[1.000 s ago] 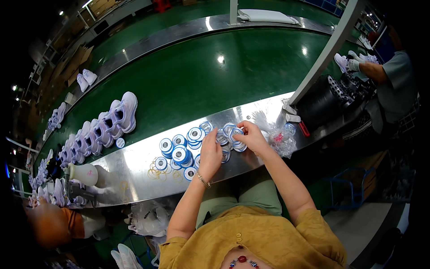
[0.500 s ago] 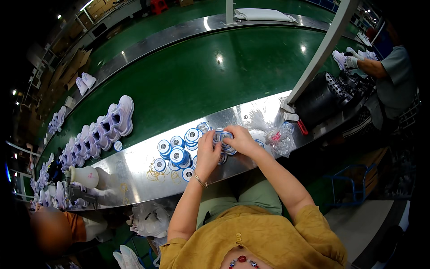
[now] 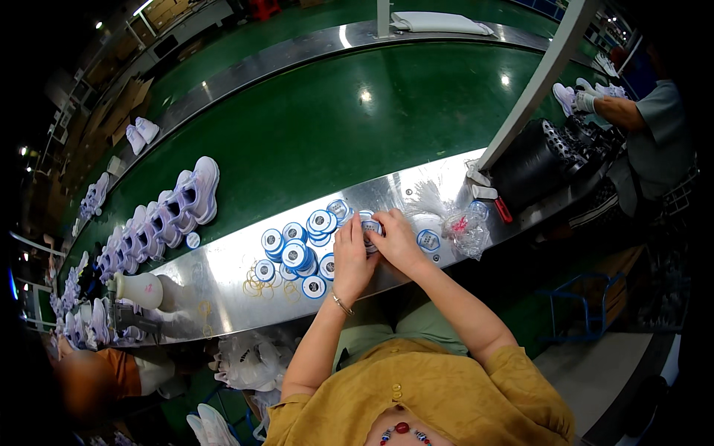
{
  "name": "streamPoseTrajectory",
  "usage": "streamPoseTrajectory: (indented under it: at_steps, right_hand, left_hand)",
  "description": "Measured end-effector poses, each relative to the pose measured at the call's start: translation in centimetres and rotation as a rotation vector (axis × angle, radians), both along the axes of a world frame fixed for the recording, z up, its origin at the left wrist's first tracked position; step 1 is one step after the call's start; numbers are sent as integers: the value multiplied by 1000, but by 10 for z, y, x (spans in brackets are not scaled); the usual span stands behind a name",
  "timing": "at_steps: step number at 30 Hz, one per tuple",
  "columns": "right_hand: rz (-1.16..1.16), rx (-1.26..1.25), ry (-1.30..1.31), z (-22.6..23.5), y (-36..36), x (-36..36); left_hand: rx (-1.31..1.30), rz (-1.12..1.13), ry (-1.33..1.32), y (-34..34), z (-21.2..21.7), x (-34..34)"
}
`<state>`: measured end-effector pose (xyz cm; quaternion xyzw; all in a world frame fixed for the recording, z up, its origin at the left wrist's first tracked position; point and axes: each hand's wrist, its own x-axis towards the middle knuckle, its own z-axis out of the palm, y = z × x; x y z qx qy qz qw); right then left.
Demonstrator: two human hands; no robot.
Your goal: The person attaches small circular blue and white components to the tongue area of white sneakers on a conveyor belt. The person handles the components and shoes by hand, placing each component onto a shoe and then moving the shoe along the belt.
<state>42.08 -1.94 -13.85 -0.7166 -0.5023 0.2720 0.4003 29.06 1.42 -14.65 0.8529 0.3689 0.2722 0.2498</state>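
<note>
Left hand (image 3: 349, 256): fingers curled, tips pinching the left edge of a small round blue-and-white tag (image 3: 370, 226), held just above the steel ledge (image 3: 223, 286).
Right hand (image 3: 396, 239): closed over the same tag from its 3 o'clock side; both hands meet on it, thumbs close together.
Held tag: between the two hands, mostly covered by fingers, so whether it is one disc or a small stack is hard to tell.
Tag pile (image 3: 301, 249): at 9 o'clock from the hands, overlapping discs lying flat on the ledge.
Single tag (image 3: 428, 239): just beside the right hand, at its 3 o'clock.
Rubber bands (image 3: 256, 286): thin yellowish loops at 8 o'clock from the pile.
Clear plastic bag (image 3: 465, 227): crumpled, further out at 3 o'clock.
Shoes (image 3: 160, 223): a pale row on the green conveyor belt (image 3: 335, 141), at 10 o'clock.
Co-worker: a gloved hand (image 3: 584, 100) at 2 o'clock, well apart.
</note>
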Motion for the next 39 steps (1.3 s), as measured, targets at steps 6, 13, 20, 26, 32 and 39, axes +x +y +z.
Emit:
streamPoseTrajectory:
  at_steps: [6, 13, 20, 26, 32, 39]
  right_hand:
    - [92, 132, -168, 2, -3, 14]
    - [233, 146, -241, -9, 12, 27]
    - [267, 212, -364, 18, 34, 24]
    - [553, 221, -615, 6, 76, -14]
    - [691, 166, -750, -5, 88, -32]
    - [714, 238, -702, -11, 66, -42]
  left_hand:
    - [-79, -64, -56, 10, -1, -5]
    - [-84, -43, -155, 2, -9, 10]
    - [88, 150, -139, -2, 10, -15]
    - [150, 430, -217, 0, 29, -49]
    - [75, 525, -325, -3, 27, -70]
    - [86, 545, -354, -5, 17, -80]
